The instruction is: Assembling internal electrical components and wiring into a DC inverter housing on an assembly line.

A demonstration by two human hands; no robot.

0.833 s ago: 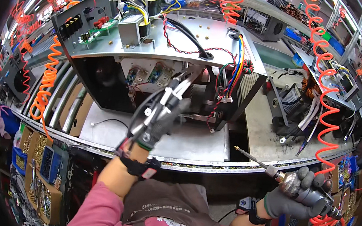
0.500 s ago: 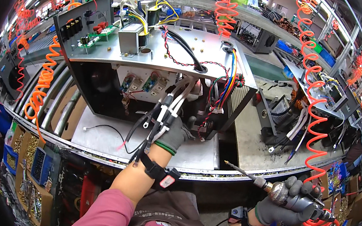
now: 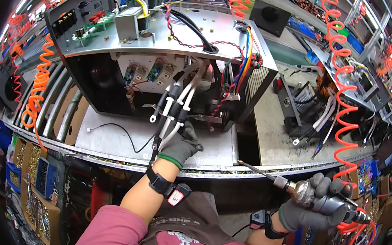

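Observation:
My left hand (image 3: 180,145), in a grey glove with a green cuff, is just outside the front opening of a dark metal cabinet (image 3: 83,77). Its fingers are loosely bent and spread, with nothing visible between them; some are partly hidden. Several white and black cables (image 3: 176,108) with ring terminals hang from the opening and drape over this hand and wrist. At the right, my gloved right hand (image 3: 308,213) grips an air screwdriver (image 3: 302,193), its long bit (image 3: 255,170) pointing left toward the bench edge.
An orange coiled air hose (image 3: 344,116) hangs at the right. A circuit board (image 3: 91,28) and coloured wires (image 3: 246,56) are on the cabinet top. Another partly built unit (image 3: 323,95) stands right. Screw bins (image 3: 46,178) are at lower left; rollers (image 3: 59,103) lie left.
My left hand has drawn back from the opening, slightly down and left, with cables still over it. The view has shifted a little. The right hand keeps its grip on the screwdriver.

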